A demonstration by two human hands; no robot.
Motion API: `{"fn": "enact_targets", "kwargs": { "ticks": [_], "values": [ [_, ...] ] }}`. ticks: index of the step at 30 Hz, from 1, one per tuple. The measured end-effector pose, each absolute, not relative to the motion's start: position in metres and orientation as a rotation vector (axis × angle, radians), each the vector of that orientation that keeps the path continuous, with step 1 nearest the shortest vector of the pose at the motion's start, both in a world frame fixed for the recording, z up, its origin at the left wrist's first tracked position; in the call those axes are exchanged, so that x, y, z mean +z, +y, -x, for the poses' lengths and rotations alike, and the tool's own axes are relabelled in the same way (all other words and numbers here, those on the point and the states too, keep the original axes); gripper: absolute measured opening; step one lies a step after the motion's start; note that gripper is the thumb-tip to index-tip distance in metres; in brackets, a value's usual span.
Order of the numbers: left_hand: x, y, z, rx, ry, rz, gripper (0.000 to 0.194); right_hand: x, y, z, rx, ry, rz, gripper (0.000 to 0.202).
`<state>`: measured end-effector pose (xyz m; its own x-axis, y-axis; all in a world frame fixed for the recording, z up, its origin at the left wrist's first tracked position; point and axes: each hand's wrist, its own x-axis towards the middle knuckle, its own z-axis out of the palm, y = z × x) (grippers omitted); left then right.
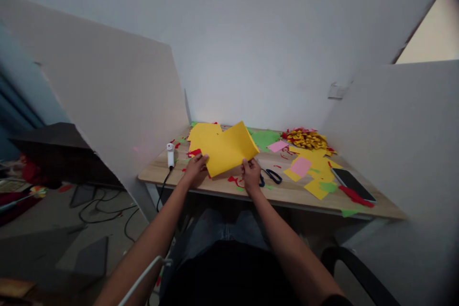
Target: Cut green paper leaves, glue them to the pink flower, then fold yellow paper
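Observation:
A yellow sheet of paper (229, 150) is held tilted above the front of the desk. My left hand (196, 168) pinches its lower left edge, and my right hand (251, 174) grips its lower right corner, where the paper bends. Behind the sheet, more yellow paper (205, 133) lies on the desk. Dark-handled scissors (274, 176) rest just right of my right hand, their blades hidden. Left of my left hand stands a white corded tool (170, 155), possibly a glue gun.
Pink paper (301, 166), green paper (265, 138) and red scraps lie about the wooden desk (215, 187). A heap of yellow and red folded pieces (308, 139) sits at the back right. A phone (353, 184) lies at right. White partitions (118, 86) flank the desk.

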<state>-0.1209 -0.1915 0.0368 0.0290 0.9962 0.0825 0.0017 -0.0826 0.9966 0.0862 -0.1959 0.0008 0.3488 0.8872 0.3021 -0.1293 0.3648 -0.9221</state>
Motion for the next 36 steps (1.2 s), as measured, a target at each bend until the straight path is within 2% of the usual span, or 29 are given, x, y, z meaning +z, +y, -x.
{"fn": "enact_targets", "kwargs": {
  "ticks": [4,8,12,14,17,21,36],
  "values": [
    [0.060,-0.218,0.122,1.531,1.180,-1.164,0.061,-0.003,-0.249,-0.078,0.915,-1.066,0.985,0.041],
    [0.099,-0.268,0.119,1.530,1.227,-1.238,0.050,0.014,-0.306,-0.109,0.965,-1.066,0.992,0.037],
    [0.130,-0.310,0.109,1.481,1.256,-1.449,0.042,0.052,-0.339,-0.151,0.973,-1.076,0.974,0.058],
    [0.139,-0.325,0.104,1.429,1.268,-1.562,0.039,0.070,-0.350,-0.161,1.030,-1.033,0.994,0.061],
    [0.148,-0.339,0.099,1.386,1.263,-1.637,0.035,0.087,-0.364,-0.166,1.052,-0.979,1.035,0.055],
    [0.157,-0.354,0.097,1.496,1.218,-1.574,0.037,0.098,-0.382,-0.167,1.041,-0.949,1.082,0.046],
    [0.165,-0.368,0.103,1.561,1.304,-1.506,0.038,0.107,-0.397,-0.172,0.881,-0.969,1.152,0.041]
  ]
}}
